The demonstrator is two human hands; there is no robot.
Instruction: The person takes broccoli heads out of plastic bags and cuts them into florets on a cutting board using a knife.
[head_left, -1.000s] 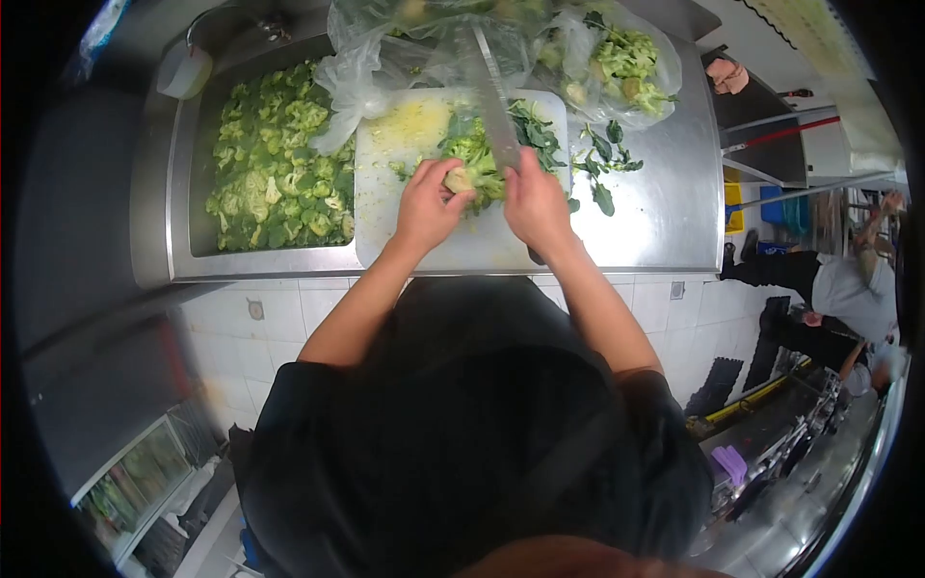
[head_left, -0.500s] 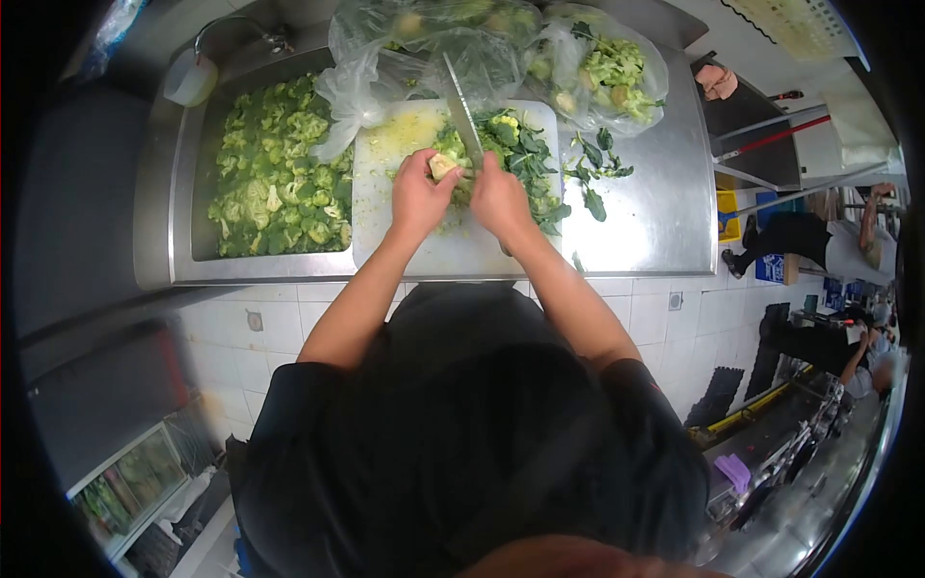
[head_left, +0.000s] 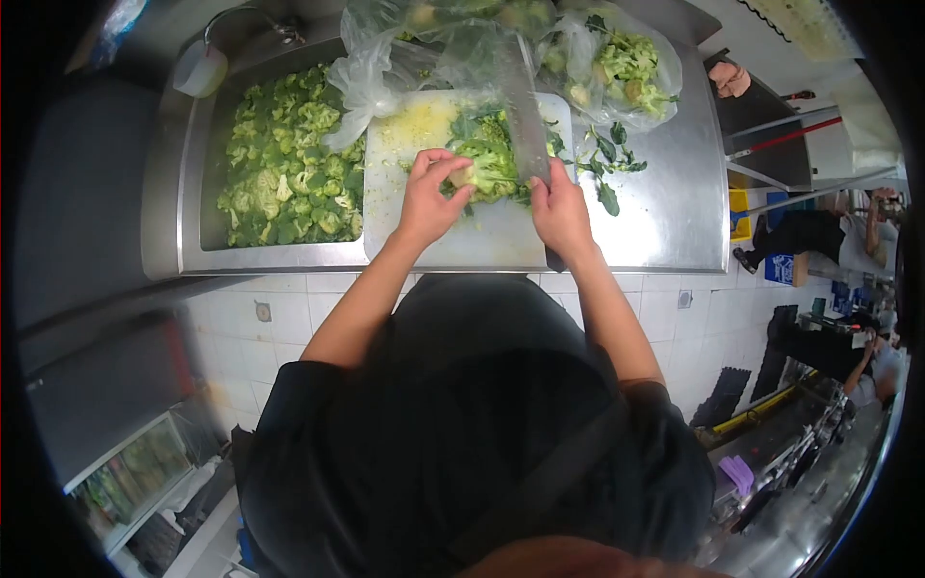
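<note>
On the white cutting board, my left hand grips a head of broccoli by its pale stem end, the florets pointing right. My right hand is closed round the handle of a large knife. Its broad blade points toward the back of the board, just right of the broccoli; whether it touches the florets I cannot tell. Dark green leaves show partly behind the blade, and small green crumbs dot the board's left half.
Cut florets fill the sink on the left. Behind the board lie clear plastic bags, and another bag holds more broccoli. Loose leaves rest on the steel counter. Two people stand far right.
My right hand and the knife have moved right, away from the stem. The broccoli in my left hand is turned, showing more of its florets. The view has shifted slightly.
</note>
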